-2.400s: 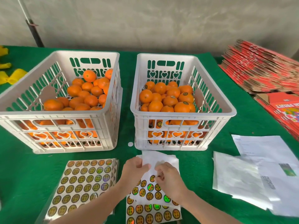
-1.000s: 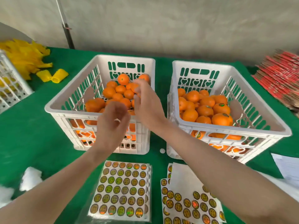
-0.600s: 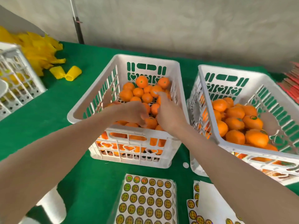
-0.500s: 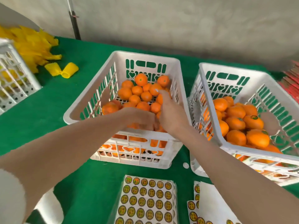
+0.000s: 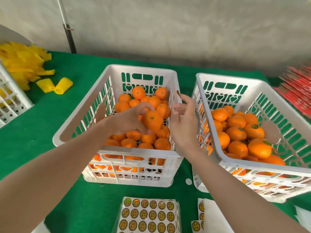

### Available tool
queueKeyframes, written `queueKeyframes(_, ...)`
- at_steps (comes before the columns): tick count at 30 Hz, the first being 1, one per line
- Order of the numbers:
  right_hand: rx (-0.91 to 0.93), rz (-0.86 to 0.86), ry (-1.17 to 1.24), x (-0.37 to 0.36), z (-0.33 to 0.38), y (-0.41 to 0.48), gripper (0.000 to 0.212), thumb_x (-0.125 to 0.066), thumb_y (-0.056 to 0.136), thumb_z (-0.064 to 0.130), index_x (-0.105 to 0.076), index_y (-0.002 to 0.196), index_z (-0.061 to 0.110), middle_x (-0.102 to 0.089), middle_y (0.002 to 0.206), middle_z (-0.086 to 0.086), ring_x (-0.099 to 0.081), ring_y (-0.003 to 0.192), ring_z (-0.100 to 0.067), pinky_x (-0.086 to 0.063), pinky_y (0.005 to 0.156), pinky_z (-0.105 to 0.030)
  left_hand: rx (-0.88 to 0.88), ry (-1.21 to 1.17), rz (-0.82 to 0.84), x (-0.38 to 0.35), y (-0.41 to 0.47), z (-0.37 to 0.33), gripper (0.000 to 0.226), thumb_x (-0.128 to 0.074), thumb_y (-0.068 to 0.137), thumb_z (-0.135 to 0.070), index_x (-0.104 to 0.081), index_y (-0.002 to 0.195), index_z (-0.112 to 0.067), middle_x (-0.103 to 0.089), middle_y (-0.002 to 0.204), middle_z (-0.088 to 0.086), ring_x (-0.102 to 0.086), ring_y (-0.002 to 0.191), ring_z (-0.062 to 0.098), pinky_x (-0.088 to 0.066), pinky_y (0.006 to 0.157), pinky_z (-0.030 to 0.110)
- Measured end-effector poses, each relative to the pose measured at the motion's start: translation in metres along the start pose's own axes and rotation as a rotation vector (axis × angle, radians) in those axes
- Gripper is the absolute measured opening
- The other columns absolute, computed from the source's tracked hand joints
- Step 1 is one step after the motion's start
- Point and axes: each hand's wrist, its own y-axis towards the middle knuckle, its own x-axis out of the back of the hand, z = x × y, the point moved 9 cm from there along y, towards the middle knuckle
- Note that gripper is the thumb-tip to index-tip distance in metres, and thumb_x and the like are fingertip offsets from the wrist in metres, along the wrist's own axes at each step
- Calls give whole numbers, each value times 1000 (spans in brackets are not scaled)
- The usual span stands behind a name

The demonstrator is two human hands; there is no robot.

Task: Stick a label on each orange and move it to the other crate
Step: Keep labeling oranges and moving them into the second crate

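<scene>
since half a second ago your left hand point(image 5: 127, 119) has come up off the pile with one orange point(image 5: 152, 121) in it, and your right hand point(image 5: 184, 125) has lifted clear of the fruit. your left fingers and thumb are curled round that orange, holding it just above the heap in the left crate point(image 5: 116, 153) at the centre of the frame, its stem dot facing you. your right hand sits just right of it, over that crate's right wall, fingers loosely spread and gripping nothing. a round label point(image 5: 178, 93) clings to the tip of the raised forefinger, apart from the orange. the right crate point(image 5: 249, 166) stands just beside the left one at the right of the frame, part filled with oranges, and a few of them, such as the labelled orange point(image 5: 255, 132), carry a sticker on top. at the bottom centre lies a sheet of labels point(image 5: 148, 214), with a second sheet point(image 5: 199, 216) partly hidden by your right forearm. a small white disc point(image 5: 188, 181) lies on the green cloth point(image 5: 33, 132) between the two crates. yellow foam sleeves point(image 5: 25, 66) are heaped at the upper left beside a third white crate point(image 5: 10, 100) at the left edge, and red flat cartons point(image 5: 297, 91) are stacked at the right edge
</scene>
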Motion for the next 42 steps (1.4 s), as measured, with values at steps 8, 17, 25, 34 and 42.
queueKeyframes(8,-154,99,387,19,14,-17,8,-61,89,18,-66,86,23,-67,89,8,-62,91,-7,-49,85,-27,-101,-597,-148,-5,-52,-36,68,-77,67,2,-52,125,-22,-53,128,13,-66,102,31,-57,76,36)
queueKeyframes(17,-138,347,330,64,35,-44,13,-60,90,17,-66,79,22,-61,117,4,-53,114,-9,-43,94,-26,33,-734,-128,-79,-64,-53,53,-60,79,-41,-52,128,-24,-59,129,15,-57,110,37,-40,103,53)
queueKeyframes(25,260,336,-63,111,54,-56,11,-61,90,16,-60,78,14,-49,112,7,-45,114,-5,-42,98,-37,11,-798,-74,-138,-66,-74,60,-64,77,-34,-50,133,-15,-55,133,16,-59,116,33,-53,89,51)
queueKeyframes(34,337,269,-262,140,50,-59,20,-67,84,22,-51,74,20,-50,112,5,-41,105,-1,-29,82,-9,13,-794,-99,-164,-67,-87,61,-70,71,-34,-54,127,-17,-59,126,13,-69,99,24,-58,73,39)
queueKeyframes(42,50,225,-122,163,19,-54,60,-74,67,50,-43,115,33,-50,110,16,-52,100,-5,-50,78,-28,3,-792,-128,-176,-64,-92,54,-70,71,-30,-54,121,-22,-63,118,12,-70,96,25,-58,69,38)
